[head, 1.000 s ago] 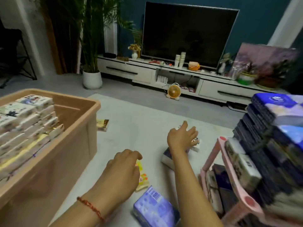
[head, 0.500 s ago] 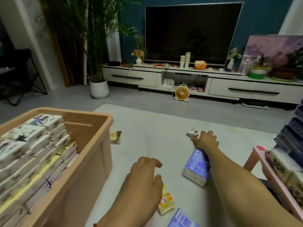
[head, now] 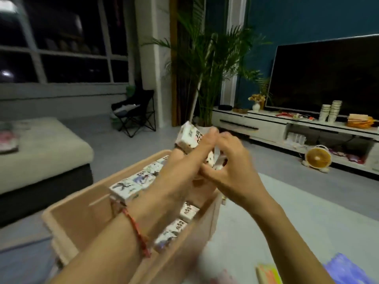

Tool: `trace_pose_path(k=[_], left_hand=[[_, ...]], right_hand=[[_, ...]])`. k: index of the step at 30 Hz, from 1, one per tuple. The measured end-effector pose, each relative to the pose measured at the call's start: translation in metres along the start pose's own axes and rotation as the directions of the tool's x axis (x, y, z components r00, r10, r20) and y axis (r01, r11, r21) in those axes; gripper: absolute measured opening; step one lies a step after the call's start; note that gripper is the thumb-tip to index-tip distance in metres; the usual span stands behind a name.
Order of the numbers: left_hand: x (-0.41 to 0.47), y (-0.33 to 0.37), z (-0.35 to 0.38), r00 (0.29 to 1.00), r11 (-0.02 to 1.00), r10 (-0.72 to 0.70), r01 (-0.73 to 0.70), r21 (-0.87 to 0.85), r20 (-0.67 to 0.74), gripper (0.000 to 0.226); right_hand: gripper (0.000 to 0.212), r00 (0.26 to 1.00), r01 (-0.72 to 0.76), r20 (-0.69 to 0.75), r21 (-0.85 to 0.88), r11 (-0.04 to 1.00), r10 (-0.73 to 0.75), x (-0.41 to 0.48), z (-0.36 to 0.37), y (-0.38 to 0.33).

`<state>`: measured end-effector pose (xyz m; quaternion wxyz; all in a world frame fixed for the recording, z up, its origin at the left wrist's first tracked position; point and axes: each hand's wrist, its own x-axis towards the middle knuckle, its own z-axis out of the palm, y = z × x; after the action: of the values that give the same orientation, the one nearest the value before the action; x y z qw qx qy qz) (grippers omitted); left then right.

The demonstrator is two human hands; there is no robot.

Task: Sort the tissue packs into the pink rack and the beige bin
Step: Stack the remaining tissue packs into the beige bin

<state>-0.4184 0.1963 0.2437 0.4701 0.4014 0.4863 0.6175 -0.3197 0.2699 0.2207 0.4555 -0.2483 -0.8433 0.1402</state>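
While both hands meet above the far end of the beige plastic bin [head: 86, 220], a small white tissue pack with black printed characters [head: 189, 136] sits raised in the air between them, tilted on 1 corner. The left hand [head: 180, 171] has its fingers closed round the lower side of this pack, thumb up along its printed face. The right hand [head: 227, 167] curls in from the other side with its fingers bent and pinched together on what looks like a second small white pack [head: 215, 160], though motion blur makes that hard to confirm. A thin red cord bracelet [head: 137, 232] circles the left wrist.

Inside the bin, rows of white patterned tissue packs [head: 133, 183] stand packed along the left wall, and a few more [head: 180, 224] lie lower against the right wall. The bin rests on a pale grey rug [head: 307, 212]. At the bottom right edge of the view, a yellow pack [head: 267, 275] and a blue-purple pack [head: 346, 269] lie on the rug, both blurred. Beyond stand a tall potted palm [head: 207, 64], a dark flat television [head: 326, 74] on a long white cabinet [head: 266, 128], and a small orange fan [head: 317, 158] on the floor.
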Motion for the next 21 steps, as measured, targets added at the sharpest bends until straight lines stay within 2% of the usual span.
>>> trace_pose_path(k=[2,4,5,7,8,9,11,15,18,21], left_hand=[[0.001,-0.005,-0.016,0.99,0.966,-0.048,0.013,-0.259,-0.129,0.043],[-0.001,-0.002,-0.037,0.974,0.919,-0.141,0.063,-0.388,-0.175,0.041],[-0.004,0.0,-0.047,0.975,0.917,-0.149,0.074,-0.393,-0.164,0.044],[-0.013,0.004,-0.064,0.991,0.946,-0.128,0.109,-0.307,-0.04,0.053],[-0.018,0.007,-0.066,0.99,0.962,-0.126,0.138,-0.236,0.063,0.054],[-0.023,0.008,-0.064,0.979,0.971,-0.126,0.155,-0.183,0.163,0.05],[-0.026,0.01,-0.056,0.96,0.977,-0.124,0.163,-0.14,0.251,0.037],[-0.015,0.007,-0.052,0.978,0.961,-0.129,0.163,-0.222,0.163,0.031],[-0.008,0.002,-0.061,0.981,0.966,-0.173,0.187,-0.181,0.09,0.023],[-0.004,0.0,-0.077,0.965,0.961,-0.257,0.261,-0.091,0.05,0.016]], right_hand=[[0.057,0.998,0.018,0.06,0.039,0.999,-0.021,0.0,0.02,-0.018],[0.072,0.992,-0.054,0.12,0.188,0.981,0.032,0.0,0.027,-0.028],[0.066,0.986,-0.142,0.129,0.311,0.94,0.106,0.002,0.026,-0.033],[0.048,0.936,-0.338,0.136,0.602,0.723,0.325,0.012,0.024,-0.037],[0.041,0.895,-0.404,0.158,0.68,0.612,0.417,0.019,0.023,-0.039],[0.038,0.867,-0.437,0.172,0.714,0.548,0.467,0.025,0.025,-0.041],[0.036,0.854,-0.462,0.189,0.704,0.539,0.484,0.037,0.034,-0.044],[0.044,0.828,-0.541,0.288,0.635,0.552,0.481,0.045,0.049,-0.04],[0.045,0.792,-0.59,0.522,0.518,0.62,0.317,0.039,0.047,-0.024],[0.027,0.668,-0.607,0.736,0.449,0.656,0.115,0.029,0.035,-0.015]])
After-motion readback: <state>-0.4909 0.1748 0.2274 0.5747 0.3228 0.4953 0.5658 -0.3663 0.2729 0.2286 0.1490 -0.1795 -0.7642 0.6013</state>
